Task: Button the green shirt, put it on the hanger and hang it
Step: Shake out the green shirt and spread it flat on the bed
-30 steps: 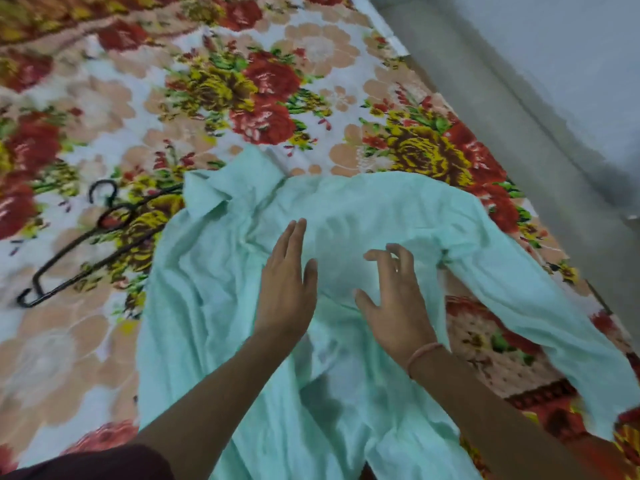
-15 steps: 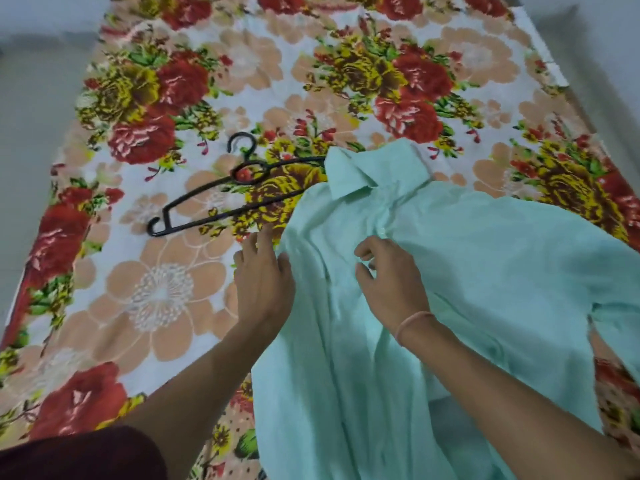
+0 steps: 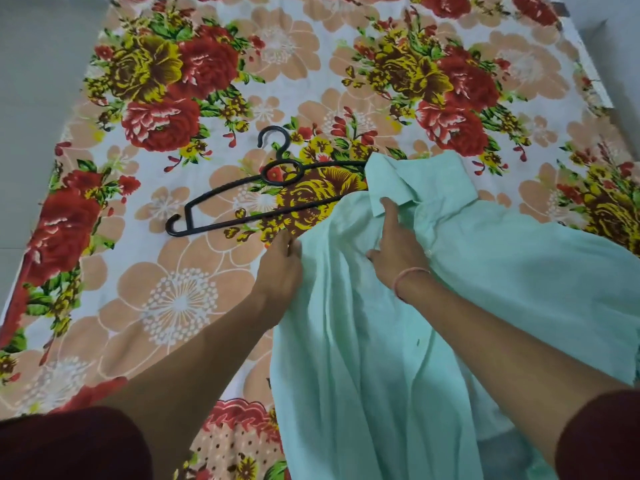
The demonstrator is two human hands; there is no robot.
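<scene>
Nearest the camera, two dark red sleeves (image 3: 69, 445) frame the bottom corners, and bare forearms reach forward from them over a bed (image 3: 173, 299) covered by a flowered sheet in red, yellow and peach.

The green shirt (image 3: 381, 358) lies spread on the bed, right of centre. Its body runs from the near edge up to the collar (image 3: 398, 178), and its cloth is rumpled into long folds.

The left hand (image 3: 280, 261) is at the shirt's left edge. Its fingers are curled and pinch the border of the cloth where it meets the sheet.

The right hand (image 3: 398, 251), with a thin pink band (image 3: 410, 273) at the wrist, lies on the shirt just below the collar. Its forefinger stretches straight up to touch the collar's point and its thumb is spread to the side. The hand presses the cloth with no fold visibly gripped.

Just beyond the left hand, a black hanger (image 3: 221, 224) lies flat on the sheet, its hook pointing away from the person. Its right end goes under the shirt's collar and is hidden there.

At the far left, beside the bed, runs a strip of pale grey floor (image 3: 34, 98).
</scene>
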